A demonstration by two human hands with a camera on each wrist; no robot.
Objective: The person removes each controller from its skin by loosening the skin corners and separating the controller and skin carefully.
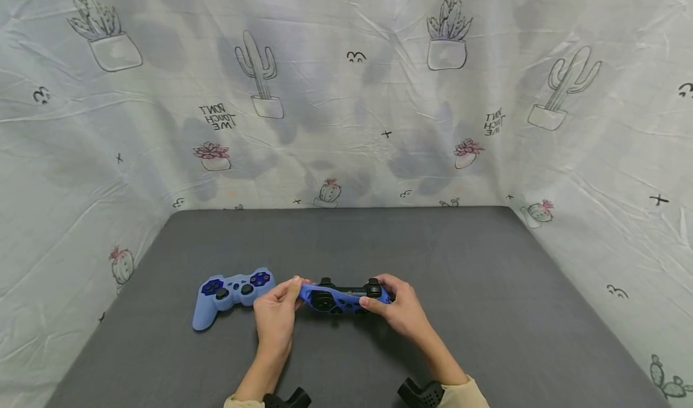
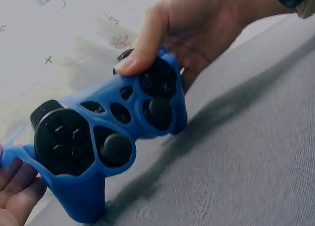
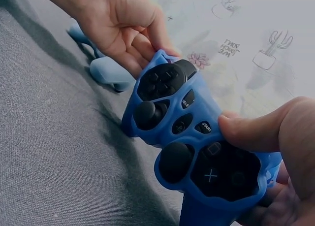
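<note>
Gripping black controller [image 1: 346, 296] in blue sleeve, both hands clamped; SELECT, START buttons [image 3: 196, 115] legible.

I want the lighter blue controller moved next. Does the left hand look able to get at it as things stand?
Probably yes, once freed. The light blue controller lies on the grey mat just beside the left hand, with nothing between them. But that hand now grips the dark blue controller together with the right hand.

We seem to be in a makeshift recording booth rather than a lived-in room: a wrinkled cactus-print sheet [image 1: 346, 95] is hung as a backdrop on three sides, closing in a table [image 1: 487, 336] covered with plain dark grey felt.
</note>
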